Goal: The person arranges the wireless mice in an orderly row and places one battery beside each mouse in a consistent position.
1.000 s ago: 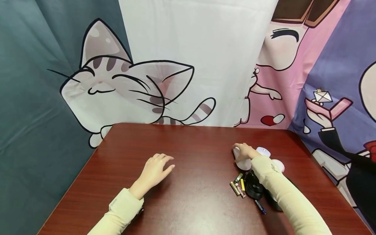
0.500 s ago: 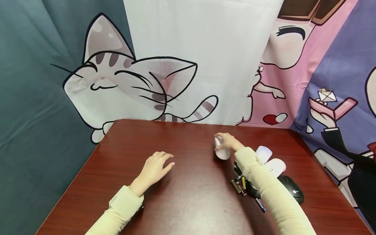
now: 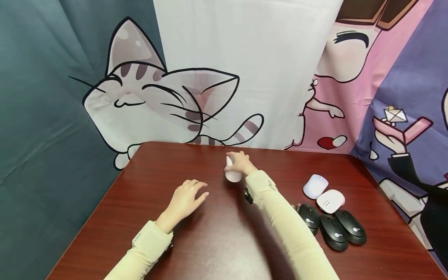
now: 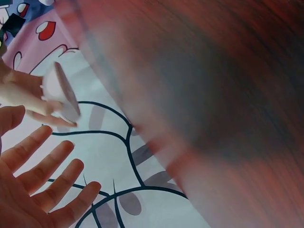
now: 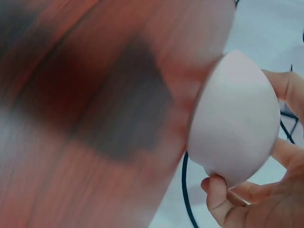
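Observation:
A white computer mouse (image 3: 233,177) is held in my right hand (image 3: 241,162) over the far middle of the table, tilted on its side. The right wrist view shows that mouse (image 5: 235,123) large, with thumb and fingers pinching its edges. My left hand (image 3: 185,198) hovers over the left part of the table with relaxed, spread fingers and holds nothing. In the left wrist view the same left hand (image 4: 42,190) shows its palm and extended fingers, and beyond it is the pale mouse (image 4: 61,92) in the other hand.
On the right of the brown table (image 3: 196,249) lie two light mice, one pale lavender mouse (image 3: 315,186) and one white-pink mouse (image 3: 330,201). Three black mice, including a middle black mouse (image 3: 333,232), sit just nearer. A printed cat curtain (image 3: 154,109) hangs behind.
My right hand has carried the white mouse leftward from the group at the right to the far middle. The arm now covers most of the batteries and pen. My left hand stays put.

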Tool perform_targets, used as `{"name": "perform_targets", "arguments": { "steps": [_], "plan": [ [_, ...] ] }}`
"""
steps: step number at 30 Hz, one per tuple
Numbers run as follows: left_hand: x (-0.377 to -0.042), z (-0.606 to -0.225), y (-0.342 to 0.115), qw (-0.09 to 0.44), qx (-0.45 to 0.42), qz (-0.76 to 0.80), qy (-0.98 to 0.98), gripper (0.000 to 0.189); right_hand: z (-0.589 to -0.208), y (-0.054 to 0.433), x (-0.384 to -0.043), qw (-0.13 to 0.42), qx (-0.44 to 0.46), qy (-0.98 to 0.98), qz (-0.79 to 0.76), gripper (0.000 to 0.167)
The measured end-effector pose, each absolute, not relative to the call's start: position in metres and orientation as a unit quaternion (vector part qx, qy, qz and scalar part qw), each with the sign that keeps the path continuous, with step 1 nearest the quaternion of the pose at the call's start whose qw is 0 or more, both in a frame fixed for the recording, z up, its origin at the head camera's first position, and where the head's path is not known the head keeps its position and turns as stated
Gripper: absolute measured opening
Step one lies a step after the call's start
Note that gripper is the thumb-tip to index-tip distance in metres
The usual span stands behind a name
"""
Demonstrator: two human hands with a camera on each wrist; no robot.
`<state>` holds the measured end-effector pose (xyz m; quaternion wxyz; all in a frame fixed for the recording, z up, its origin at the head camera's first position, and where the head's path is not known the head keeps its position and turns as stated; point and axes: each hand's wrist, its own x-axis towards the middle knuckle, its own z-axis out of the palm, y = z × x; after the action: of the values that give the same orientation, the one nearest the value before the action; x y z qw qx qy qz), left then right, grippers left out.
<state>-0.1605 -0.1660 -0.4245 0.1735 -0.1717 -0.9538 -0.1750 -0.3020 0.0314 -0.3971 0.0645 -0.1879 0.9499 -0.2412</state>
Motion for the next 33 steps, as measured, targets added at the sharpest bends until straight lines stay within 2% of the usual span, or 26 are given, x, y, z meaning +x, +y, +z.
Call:
{"name": "perform_targets", "arguments": {
  "steps": [9, 14, 21, 33],
  "plan": [
    [-0.158, -0.426, -0.167, 0.187, -0.17, -0.167, -0.953, 0.025, -0.41, -0.02, -0.297, 0.056, -0.144, 0.962, -0.224, 0.064],
    [-0.156, -0.425, -0.167, 0.193, -0.169, -0.168, -0.952, 0.025, -0.419, -0.037, -0.292, 0.067, -0.13, 0.966, -0.212, 0.063],
    [-0.155, -0.424, -0.173, 0.211, -0.163, -0.16, -0.95, 0.023, -0.436, -0.059, -0.294, 0.054, -0.1, 0.97, -0.213, 0.055],
    [-0.151, -0.425, -0.176, 0.206, -0.146, -0.156, -0.955, 0.025, -0.45, -0.069, -0.288, 0.028, -0.084, 0.974, -0.21, 0.043]
  ]
}}
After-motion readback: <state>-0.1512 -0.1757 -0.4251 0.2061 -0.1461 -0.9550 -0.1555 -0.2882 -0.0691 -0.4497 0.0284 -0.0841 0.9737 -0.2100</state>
